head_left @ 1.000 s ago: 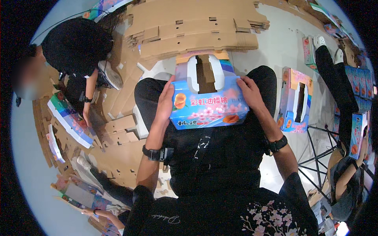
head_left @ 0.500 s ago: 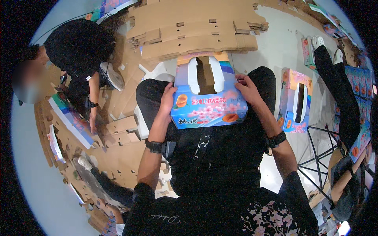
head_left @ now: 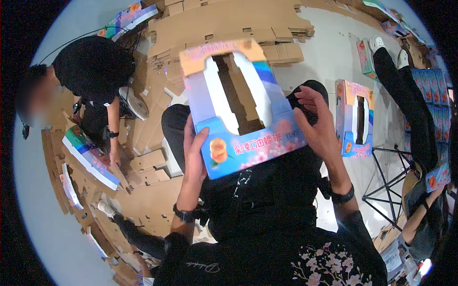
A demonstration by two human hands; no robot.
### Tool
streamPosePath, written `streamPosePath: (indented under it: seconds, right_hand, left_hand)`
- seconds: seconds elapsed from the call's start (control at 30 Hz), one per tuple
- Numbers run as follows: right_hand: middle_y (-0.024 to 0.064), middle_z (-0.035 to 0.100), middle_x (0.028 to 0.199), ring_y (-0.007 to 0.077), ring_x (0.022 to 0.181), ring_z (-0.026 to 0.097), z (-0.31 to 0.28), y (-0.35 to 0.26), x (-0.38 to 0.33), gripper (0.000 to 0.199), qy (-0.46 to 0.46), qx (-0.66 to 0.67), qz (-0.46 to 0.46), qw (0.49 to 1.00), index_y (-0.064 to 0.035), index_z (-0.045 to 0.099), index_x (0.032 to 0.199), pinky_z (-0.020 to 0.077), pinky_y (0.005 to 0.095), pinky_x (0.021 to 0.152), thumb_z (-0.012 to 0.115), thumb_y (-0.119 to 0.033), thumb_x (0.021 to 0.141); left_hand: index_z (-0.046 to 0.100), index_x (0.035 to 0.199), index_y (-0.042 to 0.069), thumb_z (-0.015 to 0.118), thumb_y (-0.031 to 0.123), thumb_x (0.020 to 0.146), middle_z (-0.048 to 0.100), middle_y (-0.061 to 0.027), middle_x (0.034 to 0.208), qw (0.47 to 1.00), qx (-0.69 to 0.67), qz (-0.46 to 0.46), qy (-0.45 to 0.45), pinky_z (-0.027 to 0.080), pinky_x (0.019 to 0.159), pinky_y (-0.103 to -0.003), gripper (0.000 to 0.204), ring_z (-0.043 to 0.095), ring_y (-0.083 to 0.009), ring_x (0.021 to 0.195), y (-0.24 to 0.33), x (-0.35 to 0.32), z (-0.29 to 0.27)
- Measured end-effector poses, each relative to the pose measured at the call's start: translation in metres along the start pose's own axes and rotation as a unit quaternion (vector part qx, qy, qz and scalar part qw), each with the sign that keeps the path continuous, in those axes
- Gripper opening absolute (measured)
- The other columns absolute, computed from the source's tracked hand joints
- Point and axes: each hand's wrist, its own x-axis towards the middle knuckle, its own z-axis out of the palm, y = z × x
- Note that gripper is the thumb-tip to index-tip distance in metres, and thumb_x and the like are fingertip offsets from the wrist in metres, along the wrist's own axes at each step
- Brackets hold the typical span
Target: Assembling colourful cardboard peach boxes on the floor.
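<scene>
Lifted higher and closer to the camera than half a second ago: the printed carton (head_left: 241, 107), now raised off the lap and tilted so its open top faces up toward the head. Held between both hands in front of the chest, above the black-trousered knees. Left hand (head_left: 195, 155) clamped along the carton's left lower edge, thumb on the front face, fingers wrapped behind. Right hand (head_left: 317, 126) pressed flat against the right side wall, fingers spread and partly apart rather than curled around an edge.

Judged light and hollow: thin printed cardboard with a large handle-shaped cutout through the top panel, brown inner surface visible through it. Stiff along the folded corners, springy and easily dented on the flat panels, weakest around the cutout strips. Glossy print probably a little slippery under a flat palm. Best taken at the lower corners and side creases, as the left hand does, not by the narrow white bands beside the opening.

Nearby: a second, finished carton (head_left: 355, 119) standing on the pale floor to the right; flat brown cardboard blanks (head_left: 224, 19) stacked ahead; another person (head_left: 90, 71) in black crouched at left over a flat printed sheet (head_left: 88, 157).
</scene>
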Motion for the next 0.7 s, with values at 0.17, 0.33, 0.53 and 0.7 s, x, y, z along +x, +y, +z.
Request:
streamPosePath:
  seconds: [0.17,0.33,0.53,0.7]
  right_hand:
    - [0.0183,0.064,0.116,0.0314,0.109,0.06,-0.006,-0.068,-0.029,0.051,-0.007,-0.051,-0.059,0.997,-0.0002,0.044,0.137,0.0448,0.0435,0.095,0.06,-0.015,0.091]
    - [0.0229,0.065,0.111,0.0391,0.104,0.059,-0.002,-0.057,-0.02,0.042,0.111,-0.157,-0.065,0.979,0.0032,0.053,0.129,0.0417,0.0475,0.094,0.054,-0.022,0.096]
    - [0.0123,0.066,0.099,0.018,0.093,0.06,-0.097,0.058,-0.021,0.038,0.201,-0.081,0.057,0.975,0.005,0.063,0.116,0.0467,0.0303,0.085,0.051,-0.028,0.101]
    - [0.015,0.069,0.091,0.0204,0.084,0.065,-0.164,0.176,-0.051,0.038,0.268,-0.175,0.135,0.938,0.0005,0.065,0.116,0.05,0.0314,0.079,0.055,-0.032,0.099]
  left_hand:
    - [0.002,0.154,0.006,0.069,0.016,0.085,0.012,-0.0202,0.157,0.945,0.118,0.306,0.003,0.035,0.111,-0.049,0.096,0.031,-0.0349,0.139,-0.005,-0.026,0.054]
    - [0.002,0.153,0.006,0.075,0.029,0.084,0.006,-0.0186,0.157,0.914,0.178,0.349,-0.107,0.032,0.112,-0.05,0.103,0.019,-0.0344,0.144,-0.019,-0.018,0.12]
    - [0.056,0.131,0.003,0.064,0.015,0.094,0.062,-0.0107,0.125,0.9,0.247,0.199,-0.298,0.049,0.095,-0.036,0.04,0.063,-0.0213,0.108,-0.005,-0.004,0.092]
    - [0.063,0.119,0.002,0.061,0.01,0.094,0.07,-0.0117,0.109,0.874,0.426,0.189,-0.136,0.051,0.091,-0.032,0.026,0.067,-0.02,0.098,0.001,0.012,0.003]
